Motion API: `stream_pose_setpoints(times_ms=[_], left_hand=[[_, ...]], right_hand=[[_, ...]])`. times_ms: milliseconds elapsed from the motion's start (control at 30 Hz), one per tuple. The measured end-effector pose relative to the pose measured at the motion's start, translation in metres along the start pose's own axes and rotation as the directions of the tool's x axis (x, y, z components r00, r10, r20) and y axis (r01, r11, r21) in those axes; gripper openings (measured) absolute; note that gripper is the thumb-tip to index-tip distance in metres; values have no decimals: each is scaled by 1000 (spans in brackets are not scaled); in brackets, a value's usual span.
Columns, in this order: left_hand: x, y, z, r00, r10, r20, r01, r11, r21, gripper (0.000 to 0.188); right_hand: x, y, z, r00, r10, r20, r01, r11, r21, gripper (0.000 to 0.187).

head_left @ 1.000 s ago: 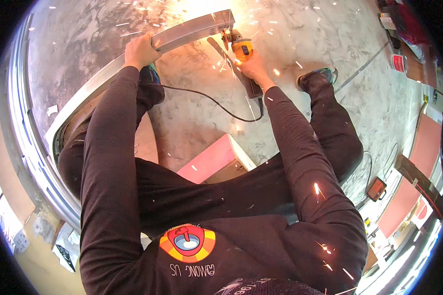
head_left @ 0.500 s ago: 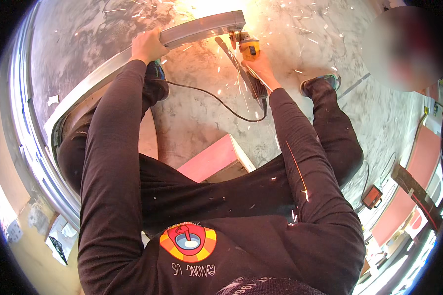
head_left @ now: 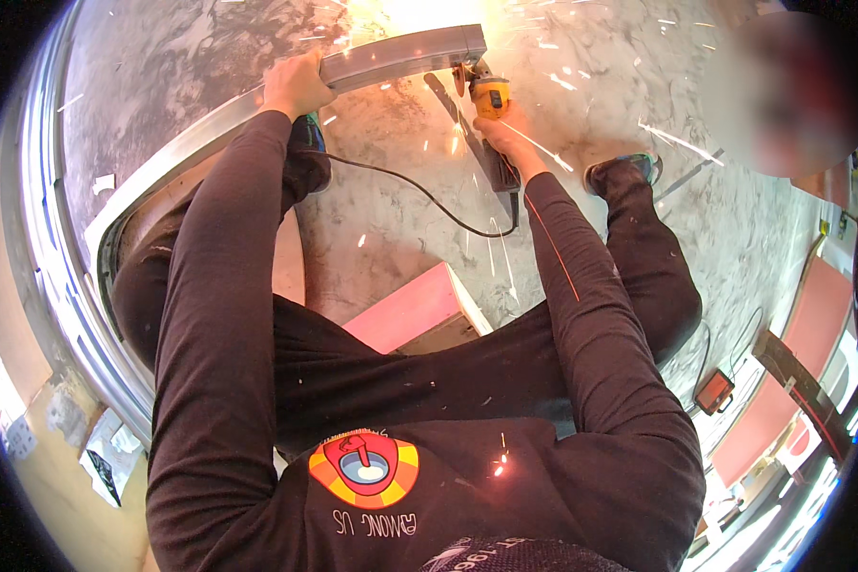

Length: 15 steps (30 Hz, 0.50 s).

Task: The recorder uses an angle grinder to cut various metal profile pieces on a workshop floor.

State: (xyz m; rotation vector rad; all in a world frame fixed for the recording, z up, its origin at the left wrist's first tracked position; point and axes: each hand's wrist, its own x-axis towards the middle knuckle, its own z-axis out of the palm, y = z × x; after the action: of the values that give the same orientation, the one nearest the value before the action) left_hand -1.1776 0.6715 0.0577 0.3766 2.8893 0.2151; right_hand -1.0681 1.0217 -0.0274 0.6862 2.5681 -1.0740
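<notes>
A long grey metal tube (head_left: pixel 405 57) runs from the lower left up to the top middle, its squared end at the right. My left hand (head_left: pixel 297 86) is closed over it, a short way back from that end. In my right hand (head_left: pixel 507 129) is a yellow and black angle grinder (head_left: pixel 491 96), gripped round its body. The grinder's disc (head_left: pixel 460 79) meets the underside of the tube near its end. Bright sparks fly from there in many directions. A black cord (head_left: pixel 419 194) trails from the grinder's handle towards the left.
A pink and white box-like piece (head_left: pixel 415 310) lies between my legs. A flat dark strip (head_left: pixel 443 95) rests on the stained floor (head_left: pixel 381 257) behind the grinder. Silver rails (head_left: pixel 43 219) line the left side. An orange-black case (head_left: pixel 713 391) sits at the right.
Both hands, the grinder and the tube's end have shifted slightly right and down in the picture. Sparks still fly, in a different spread, and some land on my shirt.
</notes>
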Motion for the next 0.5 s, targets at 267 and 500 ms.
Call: stream_pose_setpoints(times_ms=[267,500], left_hand=[[2,7,-4,1000,31,6,-31,1000,7,43],[-1,6,-5,1000,23,-5,-24,999,-31,42]], right_hand=[[-16,16,-10,998,-28,55,27,1000,16,61],[-77,27,-30,994,-111,-17,112,991,72,56]])
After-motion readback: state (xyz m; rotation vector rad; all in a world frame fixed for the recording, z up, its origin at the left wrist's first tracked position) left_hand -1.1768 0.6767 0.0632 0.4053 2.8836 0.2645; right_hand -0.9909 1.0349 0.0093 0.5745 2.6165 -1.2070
